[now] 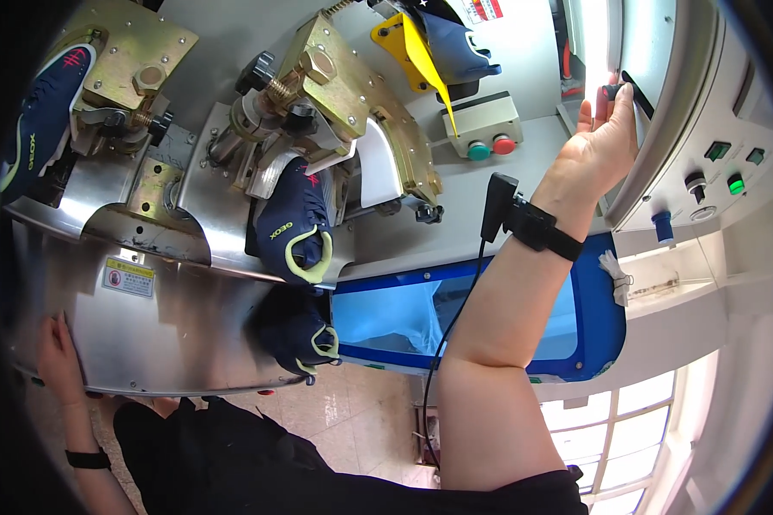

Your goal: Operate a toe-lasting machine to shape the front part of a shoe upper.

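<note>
Right hand point(605, 129) pinches the small black knob point(611, 90) on the stiff machine door, left hand point(56, 356) lies flat w/ fingers wrapping the slick steel guard point(172, 326) edge, 1 soft navy shoe point(294, 225) clamped between.

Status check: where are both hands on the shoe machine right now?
Right hand gripping small black lever on grey control panel. Left hand resting on curved steel guard edge. Navy shoe with yellow-green collar clamped in machine, untouched. Nothing blocking.

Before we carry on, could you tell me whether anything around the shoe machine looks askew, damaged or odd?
Nothing stands out. The navy shoe sits clamped in the machine, the right hand holds a black lever, and the left hand rests on the steel guard.
</note>
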The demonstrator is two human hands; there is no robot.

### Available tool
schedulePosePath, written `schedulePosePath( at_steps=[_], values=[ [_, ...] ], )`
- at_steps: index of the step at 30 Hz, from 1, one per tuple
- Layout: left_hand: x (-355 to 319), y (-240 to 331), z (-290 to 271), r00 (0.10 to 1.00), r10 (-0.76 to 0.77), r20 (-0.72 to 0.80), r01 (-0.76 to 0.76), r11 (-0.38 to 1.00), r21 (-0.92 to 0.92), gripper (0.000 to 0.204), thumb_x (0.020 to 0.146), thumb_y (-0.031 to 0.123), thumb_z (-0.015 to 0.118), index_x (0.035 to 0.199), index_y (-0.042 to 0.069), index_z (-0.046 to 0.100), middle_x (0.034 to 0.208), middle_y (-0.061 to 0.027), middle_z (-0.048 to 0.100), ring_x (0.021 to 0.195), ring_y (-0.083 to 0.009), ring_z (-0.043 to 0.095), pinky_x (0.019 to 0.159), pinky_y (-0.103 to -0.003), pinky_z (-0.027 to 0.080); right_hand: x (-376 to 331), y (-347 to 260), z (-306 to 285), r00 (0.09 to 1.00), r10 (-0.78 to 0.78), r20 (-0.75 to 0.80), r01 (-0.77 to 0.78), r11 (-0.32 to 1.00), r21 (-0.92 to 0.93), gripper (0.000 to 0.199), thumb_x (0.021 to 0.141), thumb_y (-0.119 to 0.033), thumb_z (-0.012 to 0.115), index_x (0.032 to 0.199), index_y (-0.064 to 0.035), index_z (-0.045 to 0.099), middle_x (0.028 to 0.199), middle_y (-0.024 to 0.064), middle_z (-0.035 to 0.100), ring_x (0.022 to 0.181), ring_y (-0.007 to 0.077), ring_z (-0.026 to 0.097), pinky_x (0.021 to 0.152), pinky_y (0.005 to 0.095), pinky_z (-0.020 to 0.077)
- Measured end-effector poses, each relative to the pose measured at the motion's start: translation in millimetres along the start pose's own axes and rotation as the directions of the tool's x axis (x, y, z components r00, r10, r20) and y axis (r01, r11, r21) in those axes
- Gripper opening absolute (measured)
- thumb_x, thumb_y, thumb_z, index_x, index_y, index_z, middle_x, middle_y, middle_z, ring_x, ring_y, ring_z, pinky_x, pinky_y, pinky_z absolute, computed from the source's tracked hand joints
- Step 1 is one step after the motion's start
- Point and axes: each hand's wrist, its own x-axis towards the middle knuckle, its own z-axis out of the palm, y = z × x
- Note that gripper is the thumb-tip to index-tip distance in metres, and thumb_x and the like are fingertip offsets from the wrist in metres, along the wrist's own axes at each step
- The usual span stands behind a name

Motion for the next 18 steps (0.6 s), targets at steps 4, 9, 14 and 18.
schedulePosePath(
  at_steps=[4,9,14,18],
  values=[
    [0.7,-2.4,3.7,0.997,0.068,-0.035,-0.069,0.997,-0.039,0.028,0.100,0.030,0.052,0.090,0.004,0.053,0.079,-0.0133,0.053,0.069,-0.0301,0.053,0.065,-0.040,0.044,-1.8,-2.6,2.6,0.999,0.007,-0.032,-0.007,1.000,0.004,0.020,0.094,-0.021,0.064,0.104,-0.0032,0.068,0.100,0.0036,0.072,0.094,0.0087,0.061,0.087,0.0323,0.0398],
    [0.6,-4.9,4.7,0.995,0.094,-0.041,-0.095,0.995,-0.027,0.028,0.100,0.029,0.052,0.088,0.003,0.053,0.077,-0.0135,0.053,0.069,-0.0305,0.053,0.065,-0.040,0.044,-2.4,-4.0,1.2,1.000,-0.018,-0.006,0.017,1.000,-0.020,0.021,0.094,-0.021,0.064,0.104,-0.0033,0.068,0.100,0.0028,0.072,0.095,0.0083,0.061,0.087,0.0328,0.0380],
    [-1.2,7.8,-13.2,0.995,0.099,-0.004,-0.099,0.995,-0.011,0.029,0.099,0.029,0.053,0.086,0.004,0.054,0.075,-0.0138,0.056,0.068,-0.0326,0.056,0.064,-0.041,0.045,-0.5,-0.9,-3.5,0.998,0.053,-0.039,-0.052,0.998,0.041,0.021,0.093,-0.021,0.065,0.105,-0.0038,0.069,0.100,0.0024,0.072,0.095,0.0074,0.061,0.085,0.0322,0.0379],
    [6.3,26.3,-17.3,0.996,0.092,-0.008,-0.091,0.988,0.124,0.032,0.097,0.035,0.055,0.083,0.007,0.057,0.079,-0.0134,0.063,0.071,-0.0342,0.062,0.063,-0.044,0.047,11.9,-9.5,-13.0,1.000,-0.004,-0.009,0.005,0.997,0.076,0.017,0.092,-0.017,0.065,0.101,-0.0026,0.068,0.098,0.0032,0.070,0.089,0.0102,0.062,0.081,0.0309,0.0411]
  ],
)
